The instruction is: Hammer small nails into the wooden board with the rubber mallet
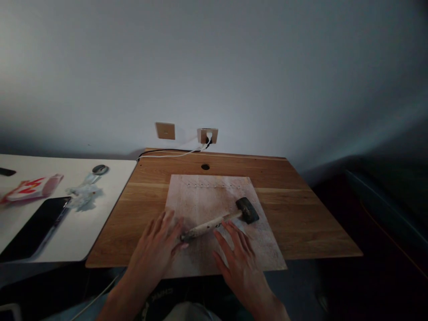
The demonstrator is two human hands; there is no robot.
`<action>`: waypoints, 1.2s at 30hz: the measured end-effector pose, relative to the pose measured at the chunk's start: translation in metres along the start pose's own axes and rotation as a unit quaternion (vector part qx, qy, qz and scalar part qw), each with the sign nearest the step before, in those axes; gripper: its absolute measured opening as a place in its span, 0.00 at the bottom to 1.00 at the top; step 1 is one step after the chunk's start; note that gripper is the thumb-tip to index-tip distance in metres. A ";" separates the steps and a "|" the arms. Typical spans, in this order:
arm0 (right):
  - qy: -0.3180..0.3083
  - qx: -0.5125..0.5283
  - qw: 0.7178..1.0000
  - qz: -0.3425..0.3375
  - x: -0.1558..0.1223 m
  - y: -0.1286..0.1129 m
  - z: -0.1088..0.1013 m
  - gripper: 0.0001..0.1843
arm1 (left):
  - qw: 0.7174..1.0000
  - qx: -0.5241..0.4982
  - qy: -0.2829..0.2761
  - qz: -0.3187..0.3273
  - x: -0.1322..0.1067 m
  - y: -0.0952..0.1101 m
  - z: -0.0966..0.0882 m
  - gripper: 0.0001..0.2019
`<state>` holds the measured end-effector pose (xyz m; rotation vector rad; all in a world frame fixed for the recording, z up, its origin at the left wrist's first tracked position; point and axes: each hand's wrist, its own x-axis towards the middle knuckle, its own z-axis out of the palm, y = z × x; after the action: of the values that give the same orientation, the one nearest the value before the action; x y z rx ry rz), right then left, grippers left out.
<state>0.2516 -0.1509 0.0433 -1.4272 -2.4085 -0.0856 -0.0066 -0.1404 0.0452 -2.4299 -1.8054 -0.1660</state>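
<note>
A mallet [209,226] with a dark head and a worn pale handle lies slantwise on a wooden board [197,200], its head to the right. Along the board's far part runs a row of several small nails [207,185]. My left hand [157,245] rests at the board's left side with fingers spread, close to the handle's end. Just below the handle, my right hand [239,256] lies with fingers apart, fingertips near the handle. Neither hand is wrapped around the mallet.
The board lies on a wooden desk [310,227] with a cable hole [205,166]. Cables [180,154] run to a wall socket [207,135]. On the white table [110,178] at left are a phone [35,227], a red-and-white packet [35,187], crumpled plastic [85,196] and a tape roll [100,169].
</note>
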 end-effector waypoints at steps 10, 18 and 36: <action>-0.116 0.016 0.992 -0.038 0.045 -0.008 -0.036 0.22 | 0.996 -0.029 -0.071 0.046 0.018 0.018 -0.034 0.21; -0.138 0.018 0.989 -0.057 0.065 -0.020 -0.051 0.27 | 0.993 -0.021 0.050 0.104 0.015 0.022 -0.046 0.22; 0.028 0.083 0.994 -0.069 0.061 -0.015 -0.022 0.19 | 0.988 -0.064 0.117 0.080 0.007 0.024 -0.032 0.19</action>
<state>0.2171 -0.1118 0.0855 -1.1709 -2.4034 0.0399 0.0182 -0.1454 0.0771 -2.5025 -1.5385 -0.5454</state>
